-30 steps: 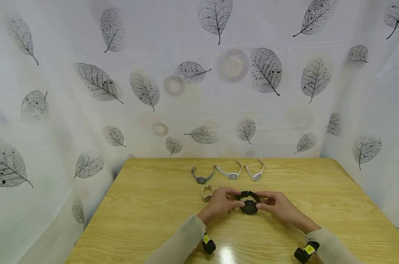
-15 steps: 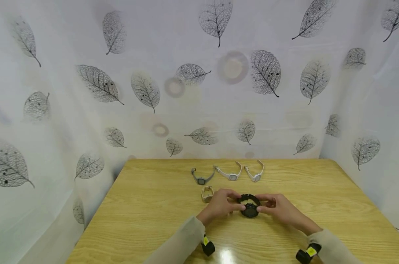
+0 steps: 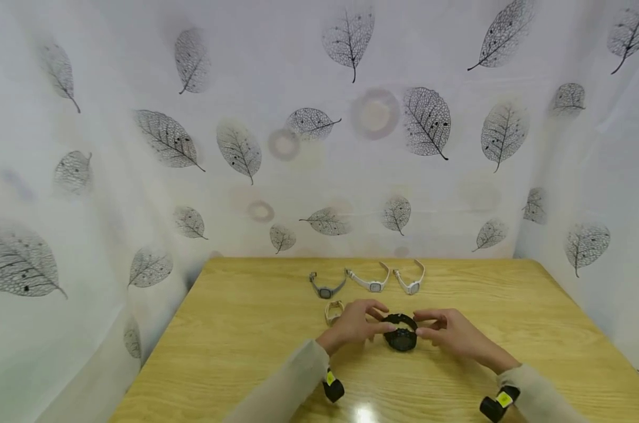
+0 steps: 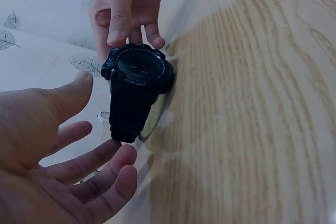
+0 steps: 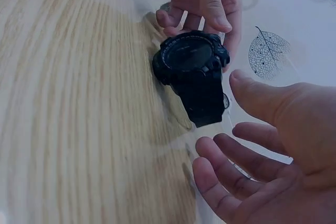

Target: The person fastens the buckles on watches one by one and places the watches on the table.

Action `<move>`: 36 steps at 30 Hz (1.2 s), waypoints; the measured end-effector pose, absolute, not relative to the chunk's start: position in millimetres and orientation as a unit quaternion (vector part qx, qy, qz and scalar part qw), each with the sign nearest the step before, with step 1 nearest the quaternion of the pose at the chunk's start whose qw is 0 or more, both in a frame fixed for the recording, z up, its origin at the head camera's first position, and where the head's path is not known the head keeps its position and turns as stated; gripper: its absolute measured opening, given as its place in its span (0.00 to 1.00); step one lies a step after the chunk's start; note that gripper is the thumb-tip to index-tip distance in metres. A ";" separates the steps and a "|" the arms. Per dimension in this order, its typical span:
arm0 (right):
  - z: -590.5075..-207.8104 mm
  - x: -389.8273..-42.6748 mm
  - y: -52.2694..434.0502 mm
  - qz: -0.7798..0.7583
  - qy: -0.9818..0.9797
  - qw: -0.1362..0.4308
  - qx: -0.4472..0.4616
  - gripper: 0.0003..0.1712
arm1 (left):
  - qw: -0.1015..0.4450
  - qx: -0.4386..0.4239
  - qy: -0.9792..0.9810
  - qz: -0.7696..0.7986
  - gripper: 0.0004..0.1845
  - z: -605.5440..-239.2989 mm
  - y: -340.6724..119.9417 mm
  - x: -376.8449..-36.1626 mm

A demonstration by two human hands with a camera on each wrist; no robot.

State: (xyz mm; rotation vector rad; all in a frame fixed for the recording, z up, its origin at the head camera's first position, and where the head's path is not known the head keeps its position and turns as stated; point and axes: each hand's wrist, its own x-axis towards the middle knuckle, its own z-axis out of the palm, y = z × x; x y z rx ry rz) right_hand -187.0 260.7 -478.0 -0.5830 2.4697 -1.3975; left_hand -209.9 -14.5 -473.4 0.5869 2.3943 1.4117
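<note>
A black digital wristwatch (image 3: 401, 339) with a round case stands on the wooden table, its strap looped behind the dial. Left of it is my left hand (image 3: 353, 322), thumb and fingers spread near the case and strap. My right hand (image 3: 451, 332) is at the opposite side, fingers likewise parted. In the left wrist view, a gap shows between the left thumb (image 4: 81, 90) and the watch (image 4: 137, 69), while the fingertips are close to the strap. The right wrist view shows the right thumb (image 5: 249, 90) apart from the watch case (image 5: 191, 56).
Behind the hands lie a grey watch (image 3: 325, 292), a white square-faced watch (image 3: 375, 286) and a white round-faced watch (image 3: 414, 288) in a row. A beige watch (image 3: 332, 319) stands looped just beyond the left hand. A leaf-print curtain (image 3: 319, 176) borders the table (image 3: 235, 329).
Both hands held the black watch between fingers and thumbs earlier; now the fingers have loosened and parted from it. The watch stays nearly in place; the head view has shifted slightly.
</note>
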 end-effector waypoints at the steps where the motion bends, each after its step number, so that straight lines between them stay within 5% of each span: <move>1: -477.4 -187.5 262.3 -0.478 0.847 0.117 -0.199 0.32 | 0.147 0.207 0.834 0.489 0.24 -472.1 -14.8 -210.9; 12: -470.2 -188.9 268.0 -0.487 0.856 0.061 -0.161 0.31 | 0.051 0.239 0.845 0.475 0.23 -468.1 -7.7 -221.5; 24: -465.8 -206.9 274.8 -0.490 0.863 0.001 -0.124 0.35 | 0.018 0.227 0.843 0.487 0.22 -451.4 21.7 -243.6; 36: -457.3 -243.3 279.1 -0.509 0.855 0.023 -0.098 0.39 | 0.022 0.211 0.859 0.465 0.24 -459.1 42.5 -264.1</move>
